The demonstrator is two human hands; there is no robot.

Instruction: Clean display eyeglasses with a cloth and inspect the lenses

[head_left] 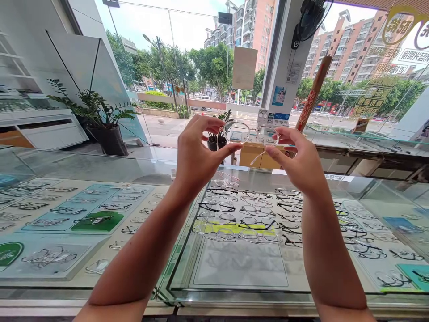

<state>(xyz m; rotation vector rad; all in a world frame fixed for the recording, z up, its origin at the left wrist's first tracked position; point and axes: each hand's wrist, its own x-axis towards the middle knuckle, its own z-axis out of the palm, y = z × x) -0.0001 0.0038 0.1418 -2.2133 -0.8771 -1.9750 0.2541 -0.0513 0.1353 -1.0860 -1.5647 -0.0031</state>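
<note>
A pair of glasses (254, 129) with thin, clear-looking rims is held up in the air above the glass counter, between both hands. My left hand (197, 147) is closed on the left side of the frame, thumb along the lower rim and fingers at the top corner. At the opposite end, my right hand (296, 156) pinches the right lens edge between thumb and fingers. One temple arm hangs down below the right lens. Beneath my forearms, rows of glasses (256, 210) lie inside the display case (231, 297).
More glasses (97, 219) lie in the case on the left, several on blue and green cards. Potted plants (107, 138) stand beyond the counter. A wall fan (310, 22) hangs on a pillar by the large windows. Another glass counter (362, 141) runs along the right.
</note>
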